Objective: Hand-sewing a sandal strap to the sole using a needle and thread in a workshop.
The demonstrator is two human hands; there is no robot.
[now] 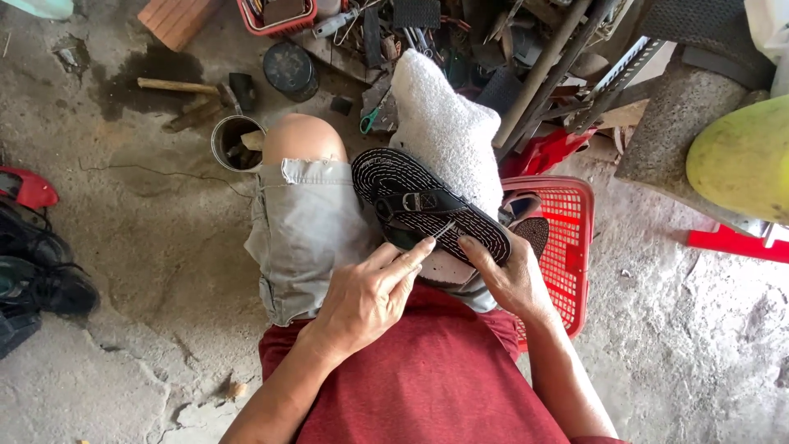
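sandal: black rubber flip-flop sandal with pale dotted tread lines [427, 210], dead centre of the frame, lying across your lap and leaning on a white fuzzy towel [448, 127] just above it.
left hand: your left hand [370, 296] is mostly closed, fingertips pinching a thin shiny metal needle [445, 229] right at the sandal's edge.
right hand: your right hand [509, 275] is half curled, fingers pressed on the lower end of the sandal to steady it. It grips nothing else that I can see.
around you: red plastic mesh basket [575, 238] at centre right, round metal tin [234, 141] upper left, dark shoes [41, 275] at the left edge.
risk: your right fingertips sit really near that needle point. If it slips off the rubber, I reckon you'd jab them.
risk 2: the sandal's only propped on cloth and knee, so a hard push could twist it and bend the needle.
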